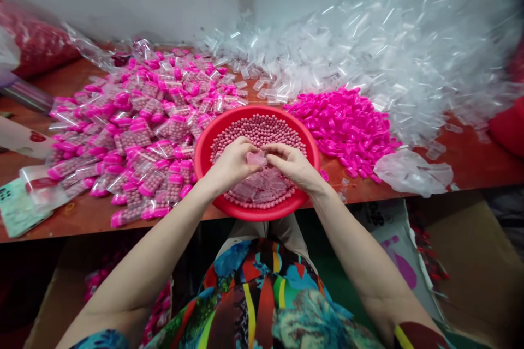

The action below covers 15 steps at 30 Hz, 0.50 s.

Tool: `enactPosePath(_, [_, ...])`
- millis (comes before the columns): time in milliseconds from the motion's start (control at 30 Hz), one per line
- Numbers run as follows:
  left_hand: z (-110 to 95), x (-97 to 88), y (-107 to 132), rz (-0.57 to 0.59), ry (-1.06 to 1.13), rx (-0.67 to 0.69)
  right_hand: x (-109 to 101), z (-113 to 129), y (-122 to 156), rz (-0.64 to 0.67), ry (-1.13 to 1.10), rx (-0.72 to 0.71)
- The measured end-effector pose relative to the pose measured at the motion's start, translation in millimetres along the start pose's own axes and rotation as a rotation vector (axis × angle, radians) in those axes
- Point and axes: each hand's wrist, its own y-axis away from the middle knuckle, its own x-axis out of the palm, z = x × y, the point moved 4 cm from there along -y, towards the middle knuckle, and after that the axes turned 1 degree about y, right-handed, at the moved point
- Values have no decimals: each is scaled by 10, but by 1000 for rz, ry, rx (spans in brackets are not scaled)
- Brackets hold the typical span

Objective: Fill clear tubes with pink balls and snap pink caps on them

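Note:
Over a red basin (201,167) my left hand (236,162) grips a small clear plastic tube (256,159). My right hand (291,166) has its thumb and fingers pinched together at the tube's right side; whether it holds the tube too or something small is hidden. Below both hands, the basin holds many small pink beads (262,130) and several clear empty tubes (262,188) lying on them. Left of the basin spreads a heap of bead-filled tubes with pink caps (143,136). Right of it lies a pile of loose bright pink caps (347,131).
A large mound of clear empty tubes (368,54) covers the back right of the brown table (344,192). A crumpled plastic bag (413,172) sits near the front edge. At the far left lies a phone (22,210). Cardboard boxes (462,240) stand below the table.

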Motion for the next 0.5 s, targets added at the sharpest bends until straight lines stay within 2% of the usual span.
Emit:
enactPosePath(133, [5,62,-34,80,23,-54,-52,-63,-10,-88,57,-41])
enactPosePath(233, [99,28,-154,120,-206,-46,-195,-79,53,-183,117,-68])
enactPosePath(300, [207,-8,-308,126,-436,-90,-370,-30,157,-305,195,-122])
enactPosePath(367, [308,23,-492,170,-554,-148,-577,34,299,-424,263,-171])
enactPosePath(500, [383,317,-814,246,-480,-137,-1062,-2,575,-599,306,-184])
